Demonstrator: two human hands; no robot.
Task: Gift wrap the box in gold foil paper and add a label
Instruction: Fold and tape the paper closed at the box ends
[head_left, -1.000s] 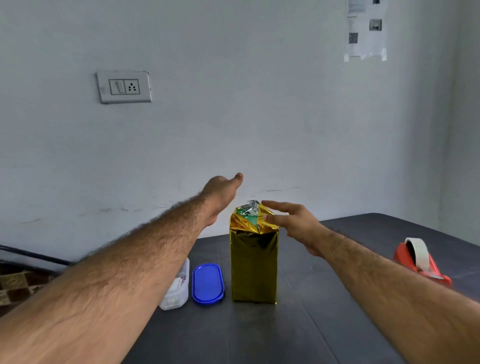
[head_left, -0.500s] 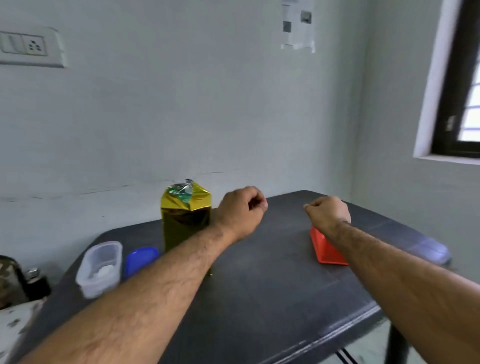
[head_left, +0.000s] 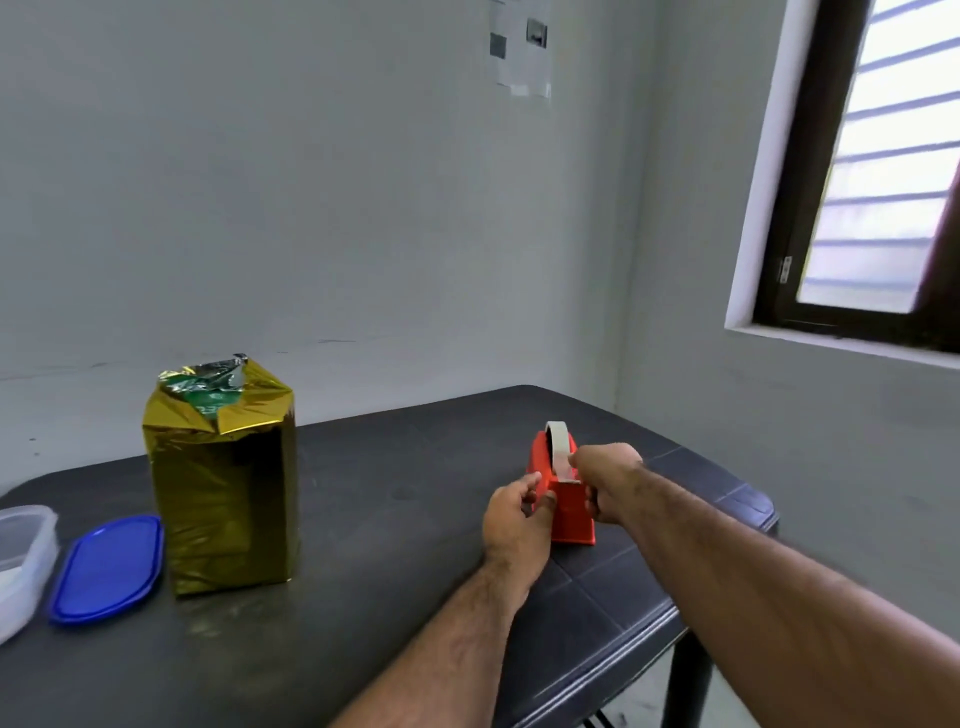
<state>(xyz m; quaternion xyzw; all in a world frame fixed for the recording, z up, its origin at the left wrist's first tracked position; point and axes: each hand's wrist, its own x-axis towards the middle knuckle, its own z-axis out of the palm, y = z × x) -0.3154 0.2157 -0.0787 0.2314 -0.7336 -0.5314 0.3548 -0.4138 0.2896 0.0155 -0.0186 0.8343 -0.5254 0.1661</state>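
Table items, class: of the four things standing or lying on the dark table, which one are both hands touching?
The red tape dispenser: the left hand and right hand grip it; box, lid and tub stand untouched.

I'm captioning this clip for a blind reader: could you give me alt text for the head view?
Both hands grip a red tape dispenser on a dark table: the left hand holds its side, the right hand pinches the tape at the top. To the left stands a gold-foil-wrapped box, its top not fully closed, beside a blue lid and a clear container.
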